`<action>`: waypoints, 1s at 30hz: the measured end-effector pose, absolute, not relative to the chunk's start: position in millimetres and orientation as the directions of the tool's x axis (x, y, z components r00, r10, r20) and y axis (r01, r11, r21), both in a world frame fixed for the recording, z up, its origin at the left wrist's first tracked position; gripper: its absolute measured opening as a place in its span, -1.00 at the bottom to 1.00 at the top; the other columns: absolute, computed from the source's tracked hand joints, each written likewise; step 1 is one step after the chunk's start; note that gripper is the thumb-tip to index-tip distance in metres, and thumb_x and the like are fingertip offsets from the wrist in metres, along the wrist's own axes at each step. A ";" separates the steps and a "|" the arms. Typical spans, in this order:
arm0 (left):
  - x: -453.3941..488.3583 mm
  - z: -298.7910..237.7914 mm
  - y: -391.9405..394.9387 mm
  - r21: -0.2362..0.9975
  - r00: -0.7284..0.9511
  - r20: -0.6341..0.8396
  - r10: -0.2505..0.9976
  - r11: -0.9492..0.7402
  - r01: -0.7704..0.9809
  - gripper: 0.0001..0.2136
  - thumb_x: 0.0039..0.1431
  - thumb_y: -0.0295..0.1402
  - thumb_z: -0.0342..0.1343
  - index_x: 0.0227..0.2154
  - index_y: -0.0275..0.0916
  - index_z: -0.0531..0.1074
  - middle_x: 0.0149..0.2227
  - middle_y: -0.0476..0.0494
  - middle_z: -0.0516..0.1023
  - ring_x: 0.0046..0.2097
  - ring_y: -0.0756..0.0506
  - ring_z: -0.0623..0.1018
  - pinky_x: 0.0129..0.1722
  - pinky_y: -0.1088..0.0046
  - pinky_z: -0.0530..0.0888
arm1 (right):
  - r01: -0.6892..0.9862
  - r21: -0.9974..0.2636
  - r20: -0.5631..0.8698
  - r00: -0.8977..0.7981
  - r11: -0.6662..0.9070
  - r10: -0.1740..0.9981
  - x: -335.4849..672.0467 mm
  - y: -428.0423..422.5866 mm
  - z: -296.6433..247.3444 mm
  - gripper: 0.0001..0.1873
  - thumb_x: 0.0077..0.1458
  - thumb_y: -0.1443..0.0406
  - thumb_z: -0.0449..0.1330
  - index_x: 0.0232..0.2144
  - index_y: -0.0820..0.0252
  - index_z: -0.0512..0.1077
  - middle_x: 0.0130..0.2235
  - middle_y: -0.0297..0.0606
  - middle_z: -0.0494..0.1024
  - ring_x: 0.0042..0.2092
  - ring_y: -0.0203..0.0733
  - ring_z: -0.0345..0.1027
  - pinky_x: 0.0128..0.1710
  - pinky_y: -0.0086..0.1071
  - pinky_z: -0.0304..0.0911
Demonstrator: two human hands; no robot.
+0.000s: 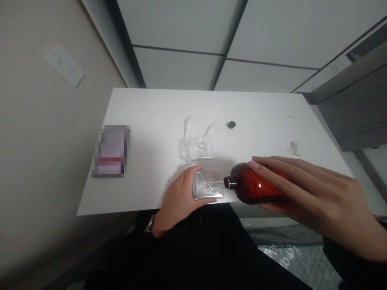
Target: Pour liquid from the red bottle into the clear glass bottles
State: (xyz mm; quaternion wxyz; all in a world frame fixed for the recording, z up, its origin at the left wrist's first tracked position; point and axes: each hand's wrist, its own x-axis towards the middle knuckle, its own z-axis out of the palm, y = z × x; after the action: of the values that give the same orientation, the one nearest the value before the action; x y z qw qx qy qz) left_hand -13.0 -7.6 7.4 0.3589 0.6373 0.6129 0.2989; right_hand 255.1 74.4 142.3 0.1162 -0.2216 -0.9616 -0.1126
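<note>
Head view. Item 1: one reddish-amber glass bottle with a black neck collar, lying almost level above the near edge of the white table. The right hand carries it clear of the tabletop, fingers closed over the top of the bottle and the lower side cradled. Item 2: one clear flat glass flask, lying at the near edge of the table, gripped by the left hand with the fingers curled around its near side. The amber bottle's neck meets the flask's mouth or sits just beside it; which cannot be told. Any flow between them, and the fill level of either vessel, cannot be made out.

State at this moment: one flask is in hand with the bottle's neck at it; the other is untouched by either hand.

Item 3: one second clear flat glass flask, just behind item 2. Item 4: one small black disc, possibly a cap. Item 5: three white tufts, two behind item 3 and one to the right. Item 6: one pixelated packet at the left. Item 7: one wristwatch on the left wrist. Also present: one wall plate.
</note>
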 end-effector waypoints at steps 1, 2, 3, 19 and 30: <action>-13.1 7.3 -7.7 0.825 0.070 -0.058 0.996 0.008 0.565 -0.22 0.06 -0.11 0.54 0.27 -0.03 0.27 0.24 -0.19 0.55 0.23 -0.33 0.59 0.19 0.04 0.56 | 0.453 0.163 0.270 -0.875 0.877 0.402 255.0 74.5 142.1 -0.44 0.45 0.22 0.18 0.40 0.25 0.30 0.14 -0.06 0.66 0.05 0.03 0.62 -0.10 -0.18 0.53; -13.2 7.2 -7.6 0.825 0.071 -0.058 0.996 0.008 0.564 -0.23 0.06 -0.10 0.53 0.27 -0.03 0.27 0.24 -0.19 0.55 0.23 -0.34 0.59 0.19 0.04 0.56 | 0.452 0.160 0.268 -0.876 0.877 0.402 255.1 74.6 142.2 -0.40 0.45 0.21 0.19 0.44 0.23 0.25 0.15 -0.07 0.66 0.06 0.04 0.62 -0.09 -0.18 0.54; -13.4 7.1 -7.5 0.826 0.073 -0.059 0.996 0.008 0.564 -0.23 0.06 -0.09 0.53 0.26 -0.03 0.27 0.24 -0.19 0.55 0.22 -0.34 0.59 0.18 0.04 0.56 | 0.451 0.157 0.267 -0.876 0.878 0.402 255.4 74.8 142.3 -0.36 0.45 0.21 0.18 0.47 0.21 0.20 0.15 -0.07 0.66 0.06 0.05 0.62 -0.09 -0.17 0.55; -13.0 8.5 -7.3 0.825 0.072 -0.063 0.995 0.011 0.565 -0.23 0.07 -0.09 0.52 0.27 -0.03 0.27 0.24 -0.17 0.55 0.21 -0.31 0.59 0.18 0.07 0.56 | 0.451 0.154 0.270 -0.875 0.879 0.401 255.9 74.5 145.9 -0.29 0.45 0.23 0.19 0.52 0.17 0.11 0.13 -0.07 0.67 0.04 0.07 0.63 -0.12 -0.16 0.55; -12.6 7.9 -6.5 0.825 0.071 -0.042 0.997 -0.006 0.566 -0.20 0.05 -0.09 0.54 0.28 -0.03 0.28 0.23 -0.17 0.56 0.22 -0.32 0.59 0.19 0.06 0.56 | 0.444 0.147 0.267 -0.878 0.884 0.397 257.3 74.5 146.0 -0.26 0.47 0.22 0.15 0.55 0.14 0.01 0.13 -0.04 0.68 0.02 0.13 0.66 -0.21 -0.10 0.58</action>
State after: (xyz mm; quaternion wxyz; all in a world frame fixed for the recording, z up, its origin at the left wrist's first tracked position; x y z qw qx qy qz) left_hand -12.6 -6.5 7.9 0.3539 0.6404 0.6098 0.3045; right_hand 257.3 74.5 146.0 0.1154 -0.2182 -0.9636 -0.1026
